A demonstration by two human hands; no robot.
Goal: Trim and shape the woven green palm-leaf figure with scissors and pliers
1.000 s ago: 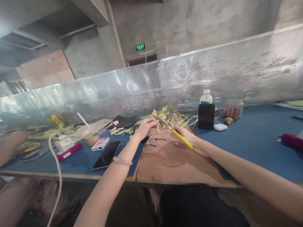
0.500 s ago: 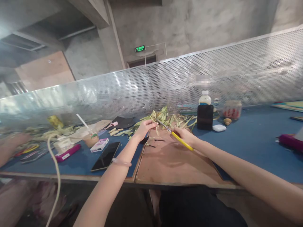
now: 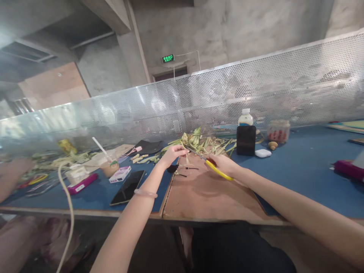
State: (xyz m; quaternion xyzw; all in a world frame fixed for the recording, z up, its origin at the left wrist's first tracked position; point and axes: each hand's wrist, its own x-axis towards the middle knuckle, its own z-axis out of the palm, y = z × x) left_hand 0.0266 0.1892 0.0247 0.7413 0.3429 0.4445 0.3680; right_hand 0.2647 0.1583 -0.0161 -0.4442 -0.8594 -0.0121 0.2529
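Note:
My left hand [image 3: 173, 155], below a pale bangle-free wrist area, pinches a thin pale green plant strip [image 3: 187, 159] that hangs from its fingertips. My right hand [image 3: 223, 165] is wrapped round the yellow handles of the scissors [image 3: 217, 171]. The metal blades point up and left, and their tips lie close to my left fingertips, over the strip. Just beyond them is a heap of green leafy scraps [image 3: 209, 144]. A brown cardboard sheet [image 3: 212, 201] lies beneath both hands, with small dark pieces [image 3: 192, 168] on it.
On the left are a dark tablet [image 3: 127, 188], a small white box [image 3: 120, 174], a cup with a straw [image 3: 108, 168] and a person's blurred hand [image 3: 19, 168]. A black phone [image 3: 246, 140], white case [image 3: 263, 153] and jar [image 3: 278, 131] stand on the right.
The scissors have shifted very slightly left at the strip, and their blades look a little less distinct. Both hands otherwise keep nearly the same place.

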